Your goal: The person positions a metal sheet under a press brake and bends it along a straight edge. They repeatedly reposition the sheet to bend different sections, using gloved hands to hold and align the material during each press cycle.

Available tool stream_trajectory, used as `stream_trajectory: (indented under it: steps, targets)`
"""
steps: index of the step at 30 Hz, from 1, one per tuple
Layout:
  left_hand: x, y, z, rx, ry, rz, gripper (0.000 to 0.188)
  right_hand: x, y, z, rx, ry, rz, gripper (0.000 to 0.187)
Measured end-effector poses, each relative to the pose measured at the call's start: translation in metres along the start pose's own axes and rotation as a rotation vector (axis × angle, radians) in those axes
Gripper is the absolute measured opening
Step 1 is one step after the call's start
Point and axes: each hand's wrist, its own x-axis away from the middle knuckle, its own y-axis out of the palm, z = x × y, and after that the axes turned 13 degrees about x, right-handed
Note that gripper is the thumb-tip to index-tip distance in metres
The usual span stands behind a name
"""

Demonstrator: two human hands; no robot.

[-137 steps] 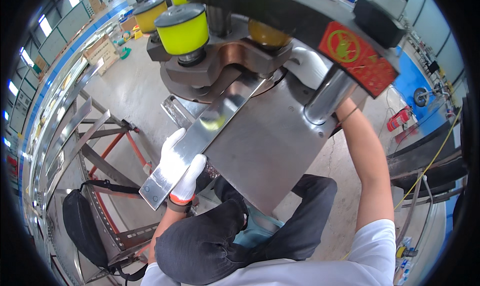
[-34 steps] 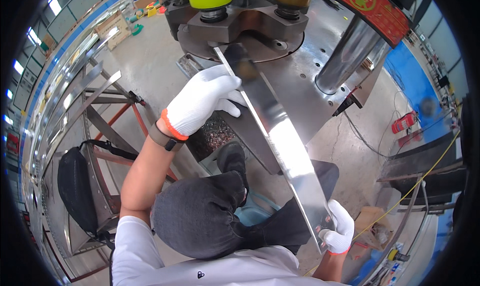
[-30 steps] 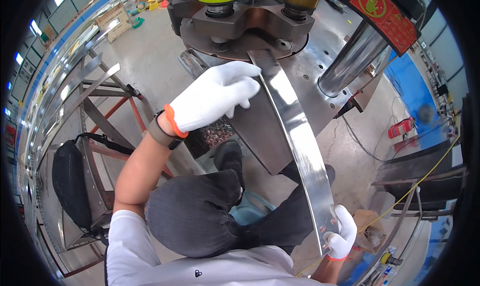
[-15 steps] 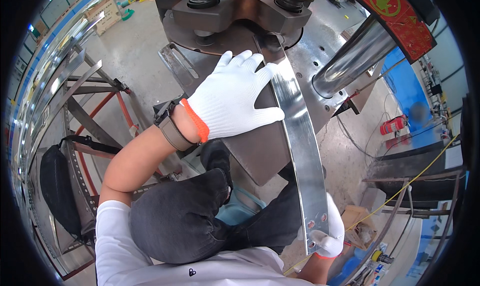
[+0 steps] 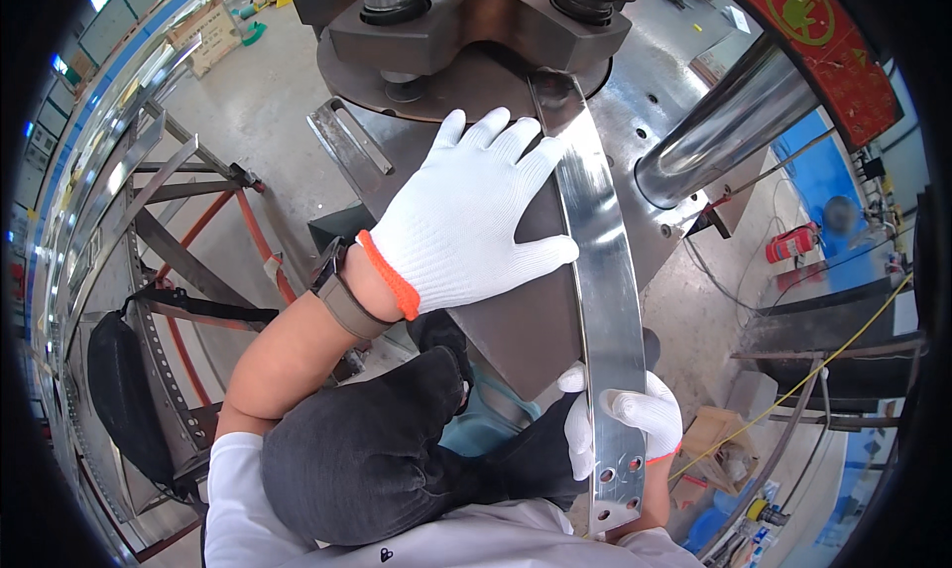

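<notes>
A long, shiny metal strip [image 5: 601,241] runs from under the press head down toward my lap, with several round holes at its near end. My left hand [image 5: 471,206], in a white knitted glove with an orange cuff, lies spread on the dark steel plate, thumb and index fingertip against the strip's left edge. My right hand [image 5: 647,414], also gloved, grips the strip above its holes, thumb on top and fingers beneath. The dark press head [image 5: 476,22] covers part of the round base [image 5: 466,97]; the strip's far end rests at that base.
A polished steel column [image 5: 729,122] rises right of the strip, beside a red warning sign [image 5: 823,52]. At left stands a metal rack [image 5: 174,231] with long strips and a black bag [image 5: 129,399]. A fire extinguisher [image 5: 791,244] and wooden box [image 5: 716,449] are on the right floor.
My right hand has shifted up the strip, away from its holed end, and its fingers now show under the strip. My left hand stays spread beside the strip. The view has moved slightly.
</notes>
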Motion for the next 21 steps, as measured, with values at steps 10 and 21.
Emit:
stream_trajectory:
  steps: [10, 21]
  targets:
    - [0.000, -0.001, 0.000, 0.018, -0.013, -0.007, 0.089, -0.012, 0.005, -0.010, 0.029, -0.002, 0.124, 0.057]
    - [0.000, 0.000, 0.000, -0.015, -0.009, -0.014, 0.092, -0.016, 0.003, -0.014, -0.012, 0.005, 0.081, 0.052]
